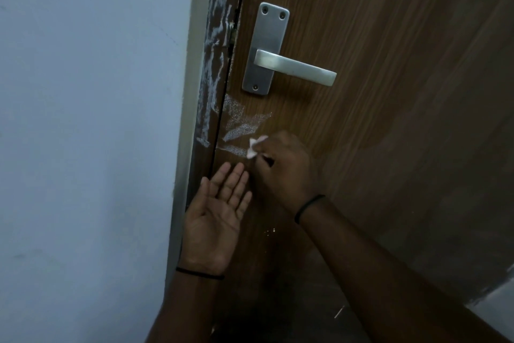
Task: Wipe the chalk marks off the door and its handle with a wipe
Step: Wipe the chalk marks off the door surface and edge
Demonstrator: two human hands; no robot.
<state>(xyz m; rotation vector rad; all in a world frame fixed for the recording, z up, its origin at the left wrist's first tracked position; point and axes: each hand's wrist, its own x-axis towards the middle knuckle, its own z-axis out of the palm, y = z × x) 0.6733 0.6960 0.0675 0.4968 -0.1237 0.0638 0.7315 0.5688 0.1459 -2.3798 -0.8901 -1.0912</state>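
Note:
A brown wooden door point(389, 36) carries a silver lever handle point(294, 65) on a metal plate. White chalk marks point(240, 123) smear the door just below the plate. More chalk streaks point(212, 50) run down the dark door frame edge at left. My right hand point(283, 167) grips a small white wipe point(254, 146) and presses it against the door at the lower end of the chalk patch. Palm up with straight fingers, my left hand point(217, 212) is held just below and left of the wipe, holding nothing.
A pale wall point(83, 120) fills the left side, meeting the door frame. Small white specks point(271, 231) dot the door below my hands. A strip of light floor point(498, 298) shows at the bottom right.

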